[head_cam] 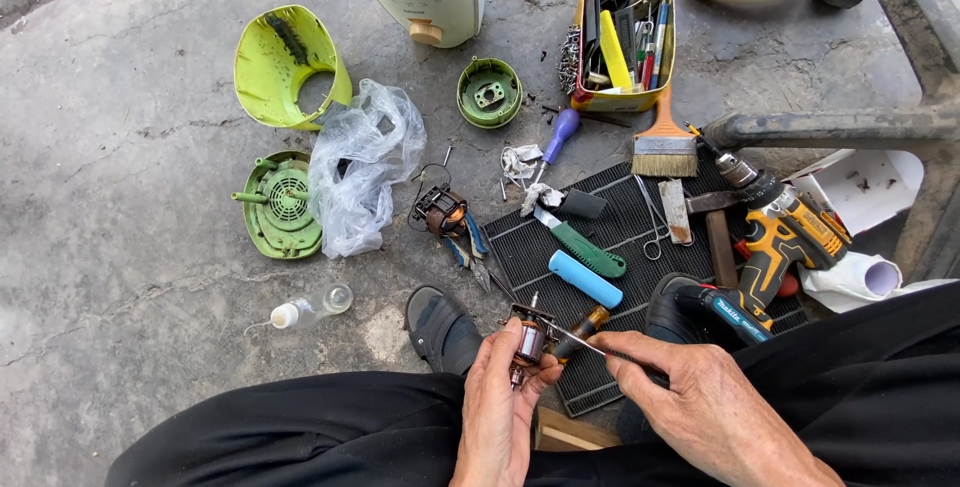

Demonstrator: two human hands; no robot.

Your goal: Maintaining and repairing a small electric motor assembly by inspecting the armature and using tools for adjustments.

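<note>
Copper windings wrapped the small motor rotor [528, 343], a stubby cylinder on a thin steel shaft, which the left hand [500, 402] pinched between thumb and fingertips just above the person's lap. The right hand [700, 402] was closed around a slim metal tool [590, 339] whose bright tip lay against the rotor's end; its amber handle [583, 330] stuck out behind.

Under both hands lay a black ribbed rubber mat [625, 222] on rough, cracked grey concrete [120, 247]. On the mat sat a smooth blue cylinder [585, 279], a knife with a green handle [585, 247], thin steel scissors [652, 222], a hammer [718, 237] with a dark wooden shaft and a chunky yellow-and-black cordless drill [785, 237]. A flat paintbrush [664, 142] with pale bristles and an orange-brown handle lay at the mat's far edge, near a screwdriver with a purple handle [560, 132].

Farther off stood a yellow rectangular tin [625, 99] crammed with pens and small tools. Glossy lime-green plastic housing parts were scattered to the left: a curved shell [270, 67], a round vented base [280, 207] and a small round cap [490, 92]. A crumpled clear plastic bag [360, 167] lay between them, just beside a coil-wound motor stator [440, 210]. A small clear squeeze bottle [310, 309] lay on its side near a black sandal [440, 327].
</note>
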